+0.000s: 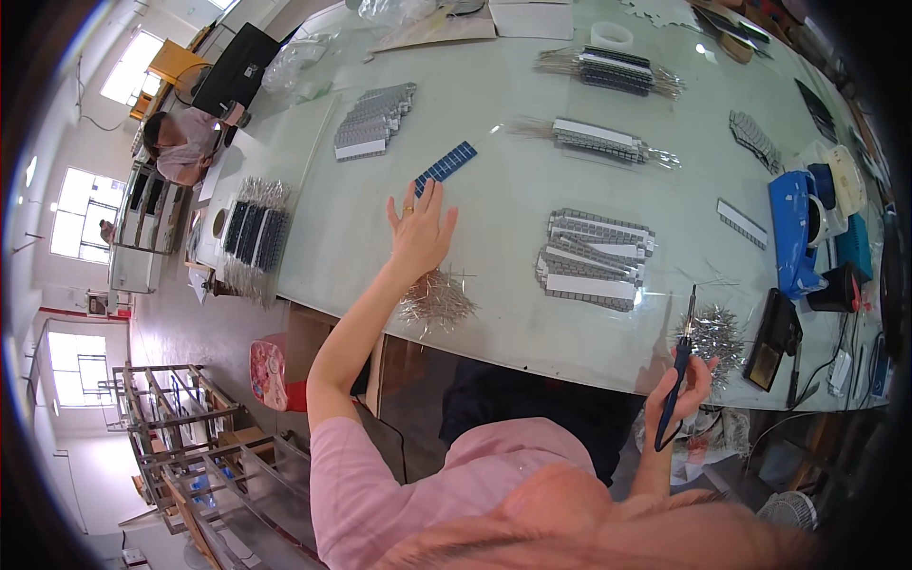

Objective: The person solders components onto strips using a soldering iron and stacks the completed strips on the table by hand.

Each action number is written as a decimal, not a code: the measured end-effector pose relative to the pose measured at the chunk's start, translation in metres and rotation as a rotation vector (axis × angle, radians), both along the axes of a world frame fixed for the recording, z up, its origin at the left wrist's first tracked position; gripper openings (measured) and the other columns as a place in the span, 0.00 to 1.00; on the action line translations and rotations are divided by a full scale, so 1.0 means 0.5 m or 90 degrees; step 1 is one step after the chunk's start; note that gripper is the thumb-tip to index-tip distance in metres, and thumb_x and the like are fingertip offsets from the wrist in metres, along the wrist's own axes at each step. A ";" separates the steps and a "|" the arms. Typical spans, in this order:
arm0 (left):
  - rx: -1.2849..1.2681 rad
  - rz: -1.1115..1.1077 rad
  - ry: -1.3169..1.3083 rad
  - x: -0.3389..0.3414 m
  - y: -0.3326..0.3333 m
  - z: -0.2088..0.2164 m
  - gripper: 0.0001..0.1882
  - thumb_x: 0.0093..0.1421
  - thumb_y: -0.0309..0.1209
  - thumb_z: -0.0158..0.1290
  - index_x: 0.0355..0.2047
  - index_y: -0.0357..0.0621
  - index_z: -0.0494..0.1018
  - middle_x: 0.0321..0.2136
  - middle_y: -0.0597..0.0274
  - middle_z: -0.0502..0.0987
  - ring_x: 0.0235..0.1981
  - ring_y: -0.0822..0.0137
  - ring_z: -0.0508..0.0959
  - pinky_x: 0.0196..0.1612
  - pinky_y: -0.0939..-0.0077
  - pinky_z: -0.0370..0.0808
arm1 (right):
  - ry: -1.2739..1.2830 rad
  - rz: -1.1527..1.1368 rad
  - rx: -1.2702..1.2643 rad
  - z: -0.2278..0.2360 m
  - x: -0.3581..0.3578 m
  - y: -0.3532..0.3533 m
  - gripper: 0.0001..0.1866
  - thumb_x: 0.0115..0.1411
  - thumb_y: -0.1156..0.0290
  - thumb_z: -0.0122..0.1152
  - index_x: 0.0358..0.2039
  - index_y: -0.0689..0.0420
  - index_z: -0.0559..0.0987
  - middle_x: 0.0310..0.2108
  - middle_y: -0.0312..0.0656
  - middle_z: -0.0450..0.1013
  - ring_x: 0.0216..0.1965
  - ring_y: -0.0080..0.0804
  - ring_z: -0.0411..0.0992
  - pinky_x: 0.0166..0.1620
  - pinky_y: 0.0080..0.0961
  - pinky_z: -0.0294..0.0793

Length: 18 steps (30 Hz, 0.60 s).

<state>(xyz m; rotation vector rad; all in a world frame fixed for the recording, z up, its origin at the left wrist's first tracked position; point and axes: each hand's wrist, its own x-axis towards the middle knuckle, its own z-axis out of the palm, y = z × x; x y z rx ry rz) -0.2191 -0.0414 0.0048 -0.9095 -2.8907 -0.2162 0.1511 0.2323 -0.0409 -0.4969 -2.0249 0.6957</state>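
Step looked like pick-up of next piece: L hand (421,231) spread flat, fingers open, reaching over table (494,123) w/ fingertips touching near end of blue cell strip (446,167), not gripped yet. R hand (686,388) closed round soldering iron (676,375), tip up, held off near table edge, well right of strip. Next move prob. needed sliding strip toward body w/o cracking it, thin + brittle by look. Loose wire bits (437,298) just below L hand. Grey-white stacked strips (594,258) right of blue strip; more stacks (372,121) above-left of it. Blue stand (791,233) far right. Clear plastic bags (294,59) far above-left; labels too small to tell.
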 end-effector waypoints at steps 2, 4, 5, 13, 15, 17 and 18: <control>0.015 0.061 -0.054 -0.011 0.023 0.003 0.35 0.69 0.50 0.35 0.65 0.33 0.57 0.66 0.44 0.57 0.69 0.43 0.51 0.67 0.38 0.35 | -0.016 0.006 -0.005 0.007 0.002 -0.001 0.20 0.64 0.69 0.55 0.51 0.64 0.64 0.41 0.51 0.76 0.43 0.38 0.77 0.70 0.54 0.38; 0.030 0.122 -0.110 -0.020 0.048 0.007 0.37 0.70 0.52 0.32 0.65 0.32 0.55 0.67 0.42 0.55 0.70 0.43 0.49 0.68 0.39 0.33 | -0.035 0.012 -0.010 0.010 0.006 -0.003 0.19 0.64 0.71 0.53 0.52 0.64 0.63 0.42 0.52 0.76 0.45 0.37 0.77 0.71 0.53 0.36; 0.036 0.143 -0.123 -0.026 0.063 0.009 0.38 0.70 0.54 0.29 0.66 0.31 0.54 0.68 0.41 0.53 0.70 0.43 0.47 0.68 0.39 0.32 | -0.031 0.010 -0.014 0.009 0.008 -0.003 0.19 0.63 0.72 0.54 0.52 0.64 0.63 0.41 0.52 0.76 0.45 0.37 0.77 0.71 0.53 0.36; 0.124 -0.199 0.021 0.142 0.140 0.062 0.30 0.64 0.44 0.51 0.63 0.47 0.63 0.65 0.51 0.60 0.69 0.50 0.52 0.67 0.42 0.41 | -0.070 -0.007 -0.016 0.010 0.012 0.000 0.19 0.62 0.71 0.56 0.51 0.64 0.64 0.43 0.50 0.74 0.43 0.37 0.78 0.71 0.53 0.36; 0.081 -0.313 0.037 0.222 0.148 0.075 0.26 0.59 0.40 0.56 0.59 0.52 0.70 0.61 0.63 0.67 0.66 0.58 0.59 0.66 0.46 0.44 | -0.052 0.006 -0.028 0.013 0.000 -0.001 0.20 0.62 0.69 0.56 0.50 0.63 0.64 0.41 0.49 0.75 0.43 0.37 0.78 0.71 0.53 0.34; 0.092 -0.363 0.059 0.257 0.167 0.052 0.26 0.58 0.40 0.58 0.58 0.53 0.70 0.61 0.64 0.67 0.65 0.59 0.60 0.65 0.46 0.45 | -0.033 0.001 -0.029 0.018 -0.005 -0.002 0.20 0.61 0.69 0.57 0.49 0.63 0.65 0.38 0.49 0.77 0.40 0.36 0.77 0.70 0.54 0.38; 0.098 -0.402 0.089 0.269 0.177 0.044 0.27 0.57 0.39 0.59 0.57 0.53 0.71 0.60 0.66 0.68 0.65 0.60 0.62 0.65 0.46 0.46 | -0.020 -0.001 -0.023 0.022 -0.006 -0.002 0.19 0.59 0.71 0.58 0.49 0.64 0.67 0.36 0.48 0.78 0.38 0.38 0.77 0.69 0.55 0.44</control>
